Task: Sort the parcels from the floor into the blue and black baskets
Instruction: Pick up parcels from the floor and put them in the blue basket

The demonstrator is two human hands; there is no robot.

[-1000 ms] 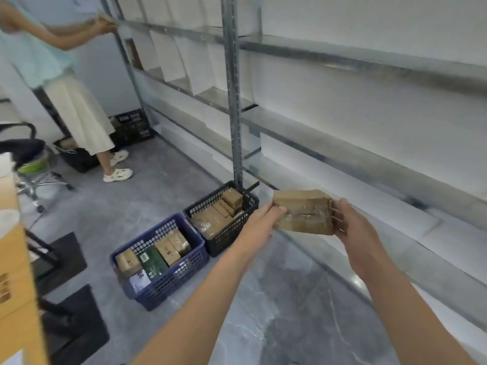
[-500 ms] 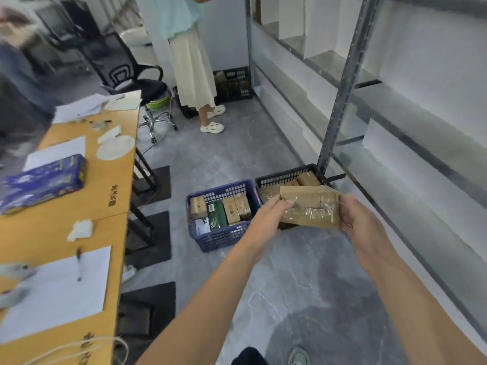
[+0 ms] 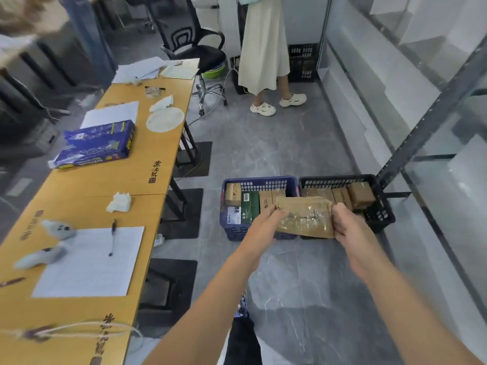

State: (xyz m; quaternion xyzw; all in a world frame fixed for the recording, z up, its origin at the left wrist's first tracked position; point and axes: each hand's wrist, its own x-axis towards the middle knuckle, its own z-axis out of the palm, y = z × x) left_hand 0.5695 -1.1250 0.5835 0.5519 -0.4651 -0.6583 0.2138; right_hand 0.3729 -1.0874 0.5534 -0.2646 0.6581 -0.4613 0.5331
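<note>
Swung left and down since half a second ago: takes in far more of the desk [image 3: 147, 180], and sets the parcel [image 3: 305, 219] across the meeting walls of both baskets rather than over the black one alone. Holds that parcel level in the air, in front of the baskets as seen from the head. Grips its left end with the left hand [image 3: 264, 226], fingers wrapped round the edge; grips its right end with the right hand [image 3: 347, 227] likewise. Looks flat and oblong: brown paper under wrinkled, glossy clear tape, corners soft and rounded.

Counts two baskets on the grey marbled floor [image 3: 290, 285], side by side and touching: blue basket [image 3: 261, 180] on the left, black basket [image 3: 340, 178] on the right, both rectangular plastic with slotted lattice walls. Shows at least four parcels in the blue: brown cardboard boxes, one dark green box, one with a white label. Shows at least three brown cardboard boxes in the black, the rest hidden behind the held parcel. Puts the black basket's far right corner beside one perforated grey metal upright [image 3: 427, 122] of the shelving.

Adds on the smooth orange wood-look desk one shiny blue packet [image 3: 97, 143] and one pen [image 3: 112, 237] lying on a white sheet
</note>
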